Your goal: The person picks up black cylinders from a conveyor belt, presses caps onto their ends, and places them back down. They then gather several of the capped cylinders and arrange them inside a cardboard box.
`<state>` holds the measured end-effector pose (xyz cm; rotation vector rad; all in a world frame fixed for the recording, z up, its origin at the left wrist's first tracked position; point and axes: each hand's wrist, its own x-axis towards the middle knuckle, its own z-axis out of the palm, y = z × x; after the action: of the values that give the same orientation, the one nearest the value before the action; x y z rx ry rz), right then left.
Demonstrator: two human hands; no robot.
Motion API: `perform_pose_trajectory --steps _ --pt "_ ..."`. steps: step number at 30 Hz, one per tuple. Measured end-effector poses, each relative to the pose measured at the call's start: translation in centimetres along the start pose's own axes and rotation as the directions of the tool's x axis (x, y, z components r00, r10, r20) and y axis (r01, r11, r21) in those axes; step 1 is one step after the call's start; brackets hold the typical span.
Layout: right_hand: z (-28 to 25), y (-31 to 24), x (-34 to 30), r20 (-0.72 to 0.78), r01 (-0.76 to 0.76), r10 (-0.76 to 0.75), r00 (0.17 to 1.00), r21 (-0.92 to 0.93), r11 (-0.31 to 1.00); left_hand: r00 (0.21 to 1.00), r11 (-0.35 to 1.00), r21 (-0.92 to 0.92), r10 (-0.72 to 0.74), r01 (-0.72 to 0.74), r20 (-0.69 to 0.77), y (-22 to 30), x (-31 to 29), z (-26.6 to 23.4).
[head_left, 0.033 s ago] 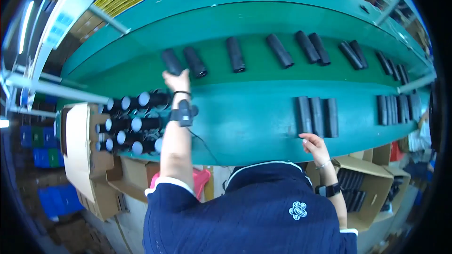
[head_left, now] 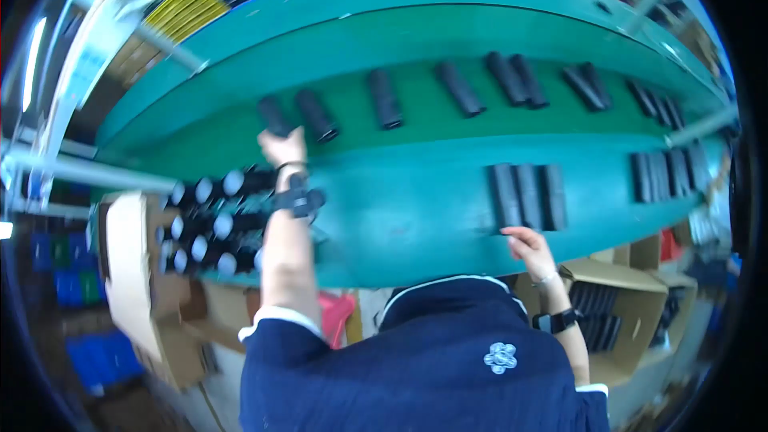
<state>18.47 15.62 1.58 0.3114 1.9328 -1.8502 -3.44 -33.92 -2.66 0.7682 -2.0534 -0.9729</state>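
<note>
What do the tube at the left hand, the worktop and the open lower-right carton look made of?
Tube: perhaps matte plastic or rubber; evenly black, though blur leaves it open. Worktop: possibly smooth plastic sheeting, judging by its uniform blue-green and pale sheen. Carton: likely matte cardboard, from its brown folded flaps.

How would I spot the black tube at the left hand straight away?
Across the green workbench runs a darker green strip bearing black tubes. Yours is the leftmost, the only one with the left hand at its near end.

A tube light (head_left: pixel 34 64) glows left of the green workbench (head_left: pixel 400 252) and grey floor (head_left: pixel 226 376).
</note>
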Motion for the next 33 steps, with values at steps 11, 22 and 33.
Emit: perform_pose_trajectory --steps 11,22,33 --pt "-7.3 5.3 -4.5 -0.270 0.007 -0.025 0.963 -0.066 0.998 0.983 0.698 0.700 -0.181 0.151 -0.031 -8.7 4.1 1.7" --pt "-7.1 2.7 -3.0 -0.235 -0.143 0.128 0.964 -0.051 0.988 0.983 0.400 0.913 -0.185 0.074 0.002 -11.1 6.0 3.2" --pt "-4.8 3.1 -2.2 -0.149 -0.058 0.030 0.988 -0.193 0.979 0.769 0.908 0.264 0.091 -0.325 0.633 -8.6 -0.3 10.2"
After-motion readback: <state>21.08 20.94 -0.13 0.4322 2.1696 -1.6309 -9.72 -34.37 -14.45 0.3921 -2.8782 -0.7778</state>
